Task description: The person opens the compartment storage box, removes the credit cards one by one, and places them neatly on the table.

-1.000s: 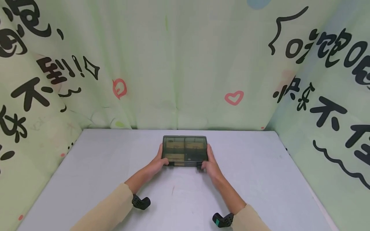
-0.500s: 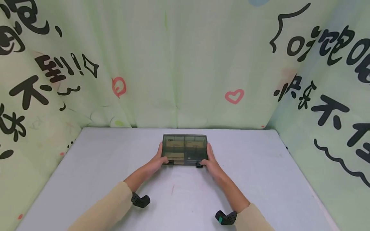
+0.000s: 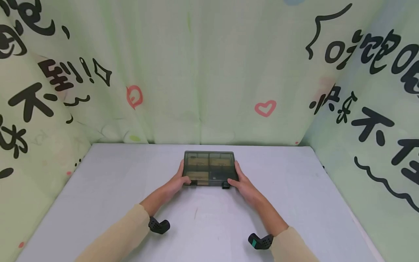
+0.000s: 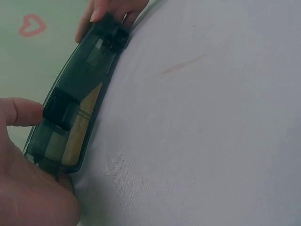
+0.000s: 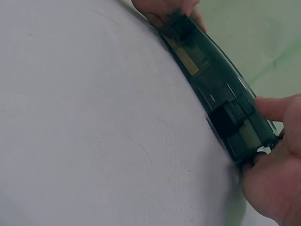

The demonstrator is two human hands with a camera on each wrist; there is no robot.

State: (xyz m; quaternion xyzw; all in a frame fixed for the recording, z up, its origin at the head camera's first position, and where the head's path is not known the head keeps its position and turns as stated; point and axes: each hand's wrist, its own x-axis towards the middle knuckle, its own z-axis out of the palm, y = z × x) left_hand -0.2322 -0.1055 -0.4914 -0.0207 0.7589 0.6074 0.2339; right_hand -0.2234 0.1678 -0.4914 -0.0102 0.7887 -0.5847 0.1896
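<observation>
A dark translucent plastic storage case (image 3: 209,169) with a lid and inner compartments lies flat near the back of the table in the head view. Tan pieces (image 3: 198,176) show through its lid. My left hand (image 3: 177,182) grips its left side, thumb at the front edge beside the left latch (image 4: 61,109) and fingers along the side. My right hand (image 3: 243,185) holds the right side, its thumb (image 5: 270,107) on the lid's front edge. Just by that thumb, the right latch (image 3: 226,185) sticks out from the front. The fingers under the case are partly hidden.
A white-covered table (image 3: 196,225) spreads around the case, with its back edge just behind it. Pale green curtains (image 3: 199,72) with black lettering and red hearts hang behind and at both sides. Each wrist carries a black camera (image 3: 159,225).
My right thumb has moved from the right latch up onto the front edge of the lid, and the right forearm has swung outward. The left hand keeps its hold.
</observation>
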